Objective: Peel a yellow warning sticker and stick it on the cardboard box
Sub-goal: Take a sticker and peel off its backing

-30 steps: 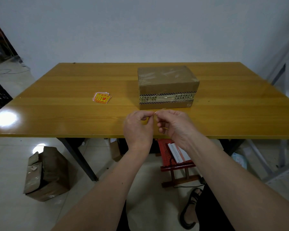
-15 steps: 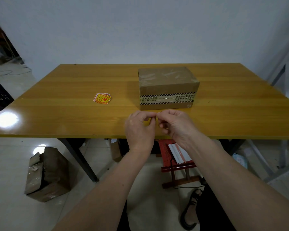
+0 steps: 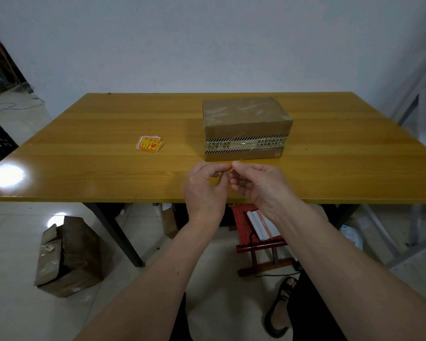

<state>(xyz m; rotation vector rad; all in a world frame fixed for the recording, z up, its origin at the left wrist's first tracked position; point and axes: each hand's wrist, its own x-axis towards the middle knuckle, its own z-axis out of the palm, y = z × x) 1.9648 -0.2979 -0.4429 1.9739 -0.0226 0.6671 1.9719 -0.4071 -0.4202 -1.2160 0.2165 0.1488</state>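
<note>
Left hand (image 3: 203,187) and right hand (image 3: 257,183) have edged slightly toward the cardboard box (image 3: 246,129), fingertips remaining pinched together.

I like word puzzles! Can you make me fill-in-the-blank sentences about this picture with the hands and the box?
1. The cardboard box sits on a ____ table.
2. The pile of yellow stickers lies to the ____ of the box.
3. The left hand and right hand meet ____ the box, nearer the person.
4. On the floor under the table stands a red ____.

Missing words: wooden; left; in front of; stool
</note>
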